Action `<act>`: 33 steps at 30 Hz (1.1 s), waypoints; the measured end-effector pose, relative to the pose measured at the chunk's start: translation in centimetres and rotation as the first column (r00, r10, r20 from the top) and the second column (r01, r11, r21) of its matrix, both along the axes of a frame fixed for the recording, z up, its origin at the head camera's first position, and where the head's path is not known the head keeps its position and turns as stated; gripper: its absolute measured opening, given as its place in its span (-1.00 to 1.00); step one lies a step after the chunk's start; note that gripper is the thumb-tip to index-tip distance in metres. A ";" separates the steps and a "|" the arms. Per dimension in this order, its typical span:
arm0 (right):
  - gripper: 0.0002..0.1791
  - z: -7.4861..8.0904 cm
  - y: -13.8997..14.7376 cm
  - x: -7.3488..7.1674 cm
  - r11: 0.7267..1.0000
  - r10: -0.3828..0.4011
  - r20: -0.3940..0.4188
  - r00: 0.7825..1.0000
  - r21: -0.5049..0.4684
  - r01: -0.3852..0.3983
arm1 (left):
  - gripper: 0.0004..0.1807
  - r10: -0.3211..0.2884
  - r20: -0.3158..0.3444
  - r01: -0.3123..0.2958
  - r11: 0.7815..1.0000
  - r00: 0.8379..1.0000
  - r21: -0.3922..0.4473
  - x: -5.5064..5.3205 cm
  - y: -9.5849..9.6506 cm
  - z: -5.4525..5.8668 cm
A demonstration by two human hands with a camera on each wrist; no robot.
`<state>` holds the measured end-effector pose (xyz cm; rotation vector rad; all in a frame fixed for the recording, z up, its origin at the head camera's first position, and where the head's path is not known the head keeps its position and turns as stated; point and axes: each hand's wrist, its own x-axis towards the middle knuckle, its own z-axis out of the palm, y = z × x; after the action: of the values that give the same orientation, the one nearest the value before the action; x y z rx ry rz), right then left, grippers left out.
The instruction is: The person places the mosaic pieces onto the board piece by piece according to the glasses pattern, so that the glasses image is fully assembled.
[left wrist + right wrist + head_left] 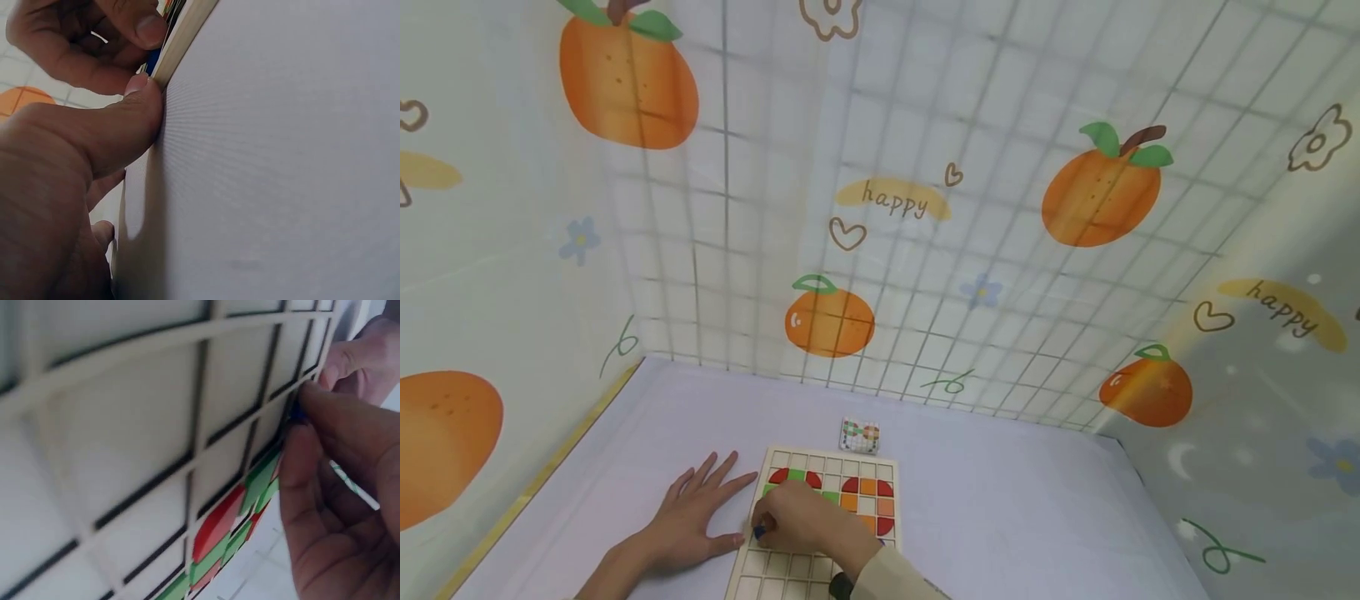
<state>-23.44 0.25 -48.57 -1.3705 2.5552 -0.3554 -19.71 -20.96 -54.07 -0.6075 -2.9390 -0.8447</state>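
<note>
A wooden grid board (777, 565) lies on the pale table, its upper cells filled with red, green, orange and pink pieces. My right hand (801, 515) reaches over the board and pinches a small blue piece (759, 532) at the left-edge column. In the right wrist view, that blue piece (297, 414) sits between thumb and fingertip, right at a cell. My left hand (688, 518) lies on the table with fingers spread. Its thumb (140, 103) presses against the board's side rim, close to the blue piece. The right hand covers some middle cells in the head view.
Beyond the board's far edge is a small pattern card (859, 436) with coloured shapes. A dark round object (841, 586) shows beside the right wrist. Curtains printed with oranges (830, 322) surround the table (1000, 500) at the back and sides.
</note>
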 end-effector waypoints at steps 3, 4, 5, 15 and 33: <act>-0.86 0.1 -0.4 0.2 0.996 -0.085 0.030 0.996 -0.019 0.086 | -0.09 0.000 -0.002 0.000 1.000 1.000 0.001 0.0 -0.1 -0.1; -0.85 0.0 -0.6 0.3 0.993 -0.111 0.036 0.993 -0.031 0.113 | -0.09 0.001 -0.001 -0.001 1.000 1.000 0.001 0.0 -0.1 -0.2; -0.85 -0.1 -0.7 0.4 0.988 -0.143 0.041 0.989 -0.046 0.144 | -0.08 0.004 0.001 -0.004 1.000 1.000 0.000 0.0 -0.1 -0.2; -0.91 -0.2 -0.8 1.8 0.953 -0.295 0.050 0.954 -0.052 0.297 | -0.09 0.004 -0.014 -0.004 1.000 1.000 0.003 0.0 0.2 -0.1; -0.84 1.6 4.2 2.6 0.975 -0.178 0.139 0.974 -0.107 0.194 | -0.07 0.032 -0.001 -0.032 0.999 0.999 -0.013 0.1 0.3 0.3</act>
<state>-20.82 4.48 -46.92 -1.1058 2.5970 -0.6195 -19.63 -20.69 -53.80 -0.5596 -2.9475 -0.8234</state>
